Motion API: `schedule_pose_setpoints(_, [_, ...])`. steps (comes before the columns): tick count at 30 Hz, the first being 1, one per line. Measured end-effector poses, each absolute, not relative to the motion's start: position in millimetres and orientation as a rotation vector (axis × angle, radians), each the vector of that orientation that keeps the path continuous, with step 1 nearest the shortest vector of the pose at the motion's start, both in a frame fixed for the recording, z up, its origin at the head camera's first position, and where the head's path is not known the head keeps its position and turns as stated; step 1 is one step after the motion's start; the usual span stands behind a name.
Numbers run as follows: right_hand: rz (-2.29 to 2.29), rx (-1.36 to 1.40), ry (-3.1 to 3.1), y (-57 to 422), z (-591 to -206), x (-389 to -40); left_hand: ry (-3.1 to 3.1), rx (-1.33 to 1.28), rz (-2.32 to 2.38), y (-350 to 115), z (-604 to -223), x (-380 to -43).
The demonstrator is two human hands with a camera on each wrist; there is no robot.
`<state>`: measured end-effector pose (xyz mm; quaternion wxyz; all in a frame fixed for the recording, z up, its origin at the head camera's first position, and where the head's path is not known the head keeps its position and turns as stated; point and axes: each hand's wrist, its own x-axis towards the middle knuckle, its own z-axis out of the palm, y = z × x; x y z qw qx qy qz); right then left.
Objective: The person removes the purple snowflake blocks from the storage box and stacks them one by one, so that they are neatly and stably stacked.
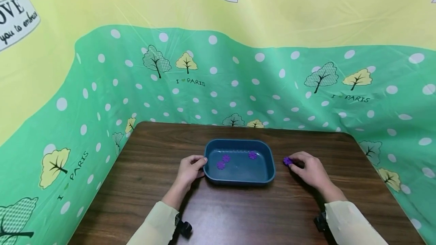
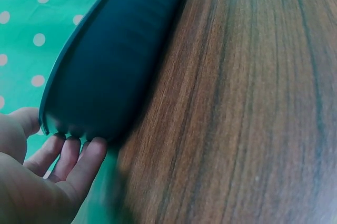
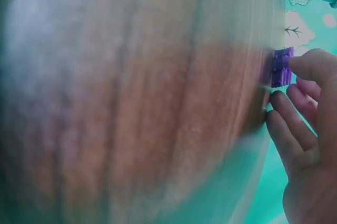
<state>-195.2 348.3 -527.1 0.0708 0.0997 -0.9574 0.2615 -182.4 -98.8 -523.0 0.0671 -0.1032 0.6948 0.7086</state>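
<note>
A dark blue rectangular tub [image 1: 239,181] stands on the table, with several small purple flower-shaped pieces [image 1: 253,155] lying on its bottom. At its left end my left hand [image 1: 189,168] grips it. In the left wrist view the thumb is at the rim and the fingertips [image 2: 96,147] touch the outer wall. To the right of the tub, my right hand [image 1: 309,168] pinches a purple flower-shaped piece [image 1: 287,161] close to the tabletop. The right wrist view shows purple layers [image 3: 283,67] at the thumb, perhaps several pieces stacked; how many I cannot tell.
Everything stands on a dark wood-grain table [image 1: 238,214]. Behind it and at both sides hangs a green and yellow printed cloth [image 1: 211,93], reaching the table's back edge. A small black device [image 1: 184,228] is strapped at the left wrist, another [image 1: 321,222] at the right.
</note>
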Motion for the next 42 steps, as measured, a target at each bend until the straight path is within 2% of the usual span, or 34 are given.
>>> schedule_pose_setpoints(12, [0.726, 0.431, -2.802, 348.4, -500.9, -203.4, 2.09, -0.293, 2.136, -99.5, -521.9, -182.7])
schedule_pose_setpoints(28, [0.813, 0.724, -2.735, 279.7, -453.7, -215.7, 2.123, -0.268, 2.15, -97.0, -523.8, -183.9])
schedule_pose_setpoints(42, [0.735, 0.793, -2.875, 234.0, -460.3, -225.0, 2.131, -0.261, 2.136, -96.5, -521.0, -181.6])
